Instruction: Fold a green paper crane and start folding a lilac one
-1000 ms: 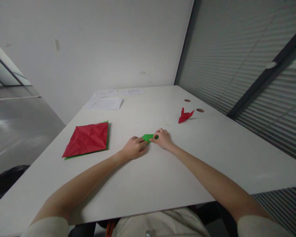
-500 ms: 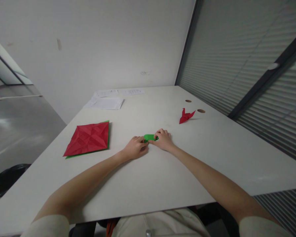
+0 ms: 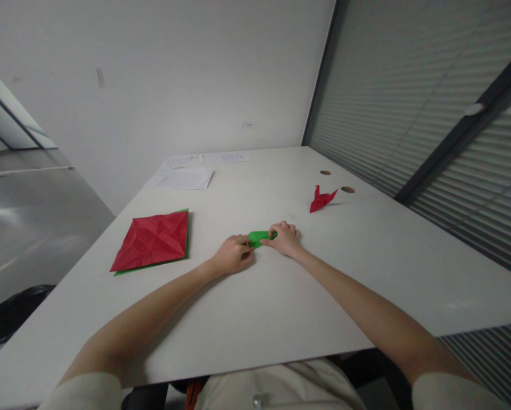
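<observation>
A small piece of folded green paper [image 3: 259,238] lies low over the white table [image 3: 255,307], between my two hands. My left hand [image 3: 235,254] grips its left end, fingers curled and the palm side resting on the tabletop. On the other end, my right hand [image 3: 286,239] pinches the paper between thumb and fingers. My fingertips cover both ends, so the exact fold is hidden. Farther back to the right stands a red origami crane [image 3: 322,199], apart from my hands.
To the left lies a creased red paper sheet [image 3: 155,240] on top of a green one [image 3: 189,228]. Printed white papers [image 3: 185,178] are at the back left. Two round holes pierce the table's right side, near the blinds [image 3: 392,114]. A black seat [image 3: 14,313] is at the lower left.
My right hand has shifted slightly to the right, and more of the green paper shows between the hands. The left hand has hardly moved.
</observation>
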The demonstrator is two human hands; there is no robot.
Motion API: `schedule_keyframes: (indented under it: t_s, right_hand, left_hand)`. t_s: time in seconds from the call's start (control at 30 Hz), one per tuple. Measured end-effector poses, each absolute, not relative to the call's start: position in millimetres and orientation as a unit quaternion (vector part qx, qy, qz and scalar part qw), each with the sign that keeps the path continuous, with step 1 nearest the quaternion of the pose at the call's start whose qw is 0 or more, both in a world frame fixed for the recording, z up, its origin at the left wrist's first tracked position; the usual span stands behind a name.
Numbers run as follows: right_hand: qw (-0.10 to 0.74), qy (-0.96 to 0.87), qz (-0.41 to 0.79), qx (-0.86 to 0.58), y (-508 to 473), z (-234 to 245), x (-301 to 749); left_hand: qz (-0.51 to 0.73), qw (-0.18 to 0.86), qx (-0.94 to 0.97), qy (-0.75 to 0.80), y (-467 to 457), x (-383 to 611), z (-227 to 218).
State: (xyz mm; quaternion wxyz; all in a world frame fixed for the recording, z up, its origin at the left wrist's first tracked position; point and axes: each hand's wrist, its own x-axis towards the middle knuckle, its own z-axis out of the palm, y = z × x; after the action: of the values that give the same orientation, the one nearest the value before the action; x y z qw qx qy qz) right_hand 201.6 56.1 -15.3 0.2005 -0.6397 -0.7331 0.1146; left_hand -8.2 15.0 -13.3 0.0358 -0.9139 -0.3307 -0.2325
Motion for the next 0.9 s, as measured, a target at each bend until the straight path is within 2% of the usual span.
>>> schedule_keyframes:
  t_s: [0.53,0.6,0.7,0.8,0.9]
  right_hand:
    - [0.205,-0.714,0.122,-0.658,67,-11,222]
    - [0.248,-0.749,0.120,-0.603,65,-11,222]
    - [0.304,-0.840,0.120,-0.433,61,-10,222]
    - [0.263,-0.905,0.117,-0.314,56,-9,222]
    - [0.203,-0.925,0.110,-0.300,54,-7,224]
  left_hand:
    - [-0.235,0.032,-0.913,-0.332,12,-11,-13]
    - [-0.231,0.032,-0.915,-0.330,12,-11,-12]
    - [-0.224,0.029,-0.917,-0.330,11,-11,-9]
    - [-0.220,0.018,-0.920,-0.323,11,-13,-6]
    - [-0.208,0.011,-0.928,-0.308,11,-19,-2]
